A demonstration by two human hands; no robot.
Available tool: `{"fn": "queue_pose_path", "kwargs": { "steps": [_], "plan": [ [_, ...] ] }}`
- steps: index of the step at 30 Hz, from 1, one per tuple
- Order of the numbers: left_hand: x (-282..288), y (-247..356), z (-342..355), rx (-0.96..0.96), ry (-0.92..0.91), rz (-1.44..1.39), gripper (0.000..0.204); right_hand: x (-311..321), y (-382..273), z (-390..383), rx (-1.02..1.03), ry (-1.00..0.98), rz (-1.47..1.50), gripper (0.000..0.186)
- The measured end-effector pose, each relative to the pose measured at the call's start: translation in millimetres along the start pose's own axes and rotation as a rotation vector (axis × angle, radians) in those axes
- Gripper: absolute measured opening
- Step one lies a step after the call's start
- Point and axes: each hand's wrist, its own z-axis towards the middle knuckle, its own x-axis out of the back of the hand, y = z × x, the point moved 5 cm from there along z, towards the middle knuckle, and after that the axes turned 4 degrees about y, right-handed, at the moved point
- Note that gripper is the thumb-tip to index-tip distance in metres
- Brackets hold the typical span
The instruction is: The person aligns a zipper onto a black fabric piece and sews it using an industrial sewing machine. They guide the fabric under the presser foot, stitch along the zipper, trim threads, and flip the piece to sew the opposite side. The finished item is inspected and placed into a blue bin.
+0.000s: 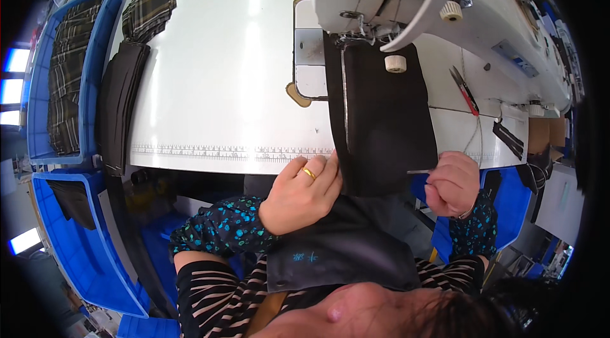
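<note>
A black fabric panel [387, 115] with a zipper [345, 96] along its left side lies under the sewing machine's needle area and hangs over the table's front edge. My left hand [304, 193] grips the panel's lower left edge with its fingers close together. My right hand [452, 184] is closed around a thin metal tool [416, 172] at the panel's lower right corner. The white sewing machine [438, 1] stands over the panel's back end. Red-handled scissors [469, 98] lie to the right.
A blue bin [111, 4] of plaid pieces [67, 77], a plaid stack [146, 4] and dark stacked pieces [121, 103] occupy the left. Blue bins [95, 236] sit below the white table [216, 71]. A ruler strip [222, 152] runs along its front edge. Small dark strips [508, 138] lie right.
</note>
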Motion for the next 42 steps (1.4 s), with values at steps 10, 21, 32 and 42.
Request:
{"fn": "queue_pose_path", "kwargs": {
  "steps": [10, 21, 32, 42],
  "plan": [
    [7.5, -14.7, 2.1, -0.012, -0.035, -0.183, 0.019, -85.8, -9.8, 52.0, -0.107, -0.063, -0.248, 0.053],
    [-12.9, -61.9, 49.7, 0.051, -0.145, -0.010, 0.059, -81.8, -11.5, 58.0, -0.007, -0.062, -0.274, 0.050],
    [-9.0, -64.1, 49.9, 0.082, -0.186, -0.005, 0.071, -62.6, 56.1, 126.0, -0.009, 0.136, -0.598, 0.059],
    [-8.9, -65.5, 50.7, 0.085, -0.184, -0.038, 0.071, -72.6, 65.4, 118.1, -0.020, 0.202, -0.631, 0.055]
  ]
}}
